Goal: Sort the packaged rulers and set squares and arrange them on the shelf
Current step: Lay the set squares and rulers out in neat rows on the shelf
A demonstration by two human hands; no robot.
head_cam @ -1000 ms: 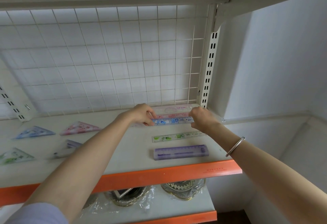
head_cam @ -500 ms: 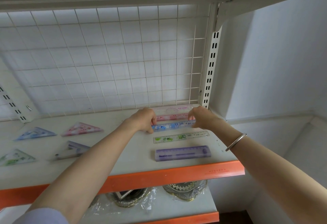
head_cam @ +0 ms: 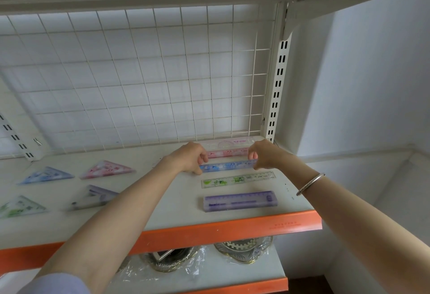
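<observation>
On the white shelf (head_cam: 167, 210) with an orange front edge, several packaged rulers lie in a column at the right. A blue ruler (head_cam: 228, 167) is pinched at its two ends by my left hand (head_cam: 189, 157) and my right hand (head_cam: 263, 154). Behind it lie a pink ruler (head_cam: 229, 153) and a clear pack with a pink protractor (head_cam: 229, 143). In front lie a green ruler (head_cam: 237, 179) and a purple ruler case (head_cam: 239, 200). At the left lie set squares: blue (head_cam: 46, 175), pink (head_cam: 107, 167), purple (head_cam: 94, 197) and green (head_cam: 19, 206).
A white wire grid (head_cam: 139, 79) backs the shelf, with a slotted upright (head_cam: 278, 89) at its right. Another shelf hangs close overhead. On the shelf below stand wrapped metal dishes (head_cam: 244, 249). A white wall is at the right.
Both hands have drawn the blue ruler a little toward the front, away from the pink ruler, leaving a small gap between them.
</observation>
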